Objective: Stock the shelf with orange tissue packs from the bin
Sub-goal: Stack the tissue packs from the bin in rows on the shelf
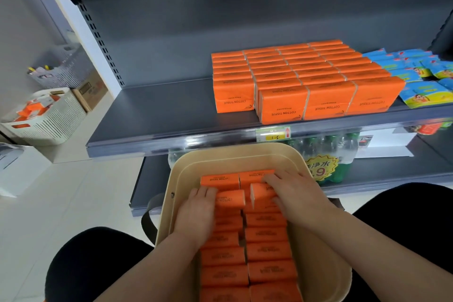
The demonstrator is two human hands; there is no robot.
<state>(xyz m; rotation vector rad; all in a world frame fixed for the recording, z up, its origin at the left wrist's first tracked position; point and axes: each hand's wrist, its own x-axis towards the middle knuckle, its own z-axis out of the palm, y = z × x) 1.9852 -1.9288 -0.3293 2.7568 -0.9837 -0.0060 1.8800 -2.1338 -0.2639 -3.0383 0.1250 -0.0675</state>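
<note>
Partway through, by my read. The shelf (pixel 159 110) already carries a block of stocked packs (pixel 306 76) on its right half: four columns running front to back, tight together, printed sides facing out. The left half of the board is bare, so there is room for more columns. The block touches the blue packets (pixel 416 73) on its right.

Plenty is left. The bin (pixel 171 179) sits between the person's knees, below the shelf edge, and holds two near-full rows of binned packs (pixel 267 252).

Both hands are down in the bin. The left hand (pixel 196 211) curls its fingers over the end of the left pack (pixel 231 200), which is tipped up out of its row. The right hand (pixel 296 191) has its fingers spread over the right pack (pixel 261 191), also tilted — this looks like a grip, though the thumb is hidden. Neither pack has left the bin.

The packs are small flat orange bricks in soft glossy wrap with dark "COTTON TISSUE" print and pale end faces — probably light and a bit squashy.

A white basket (pixel 49 117) with orange items stands off to the left on the floor.
</note>
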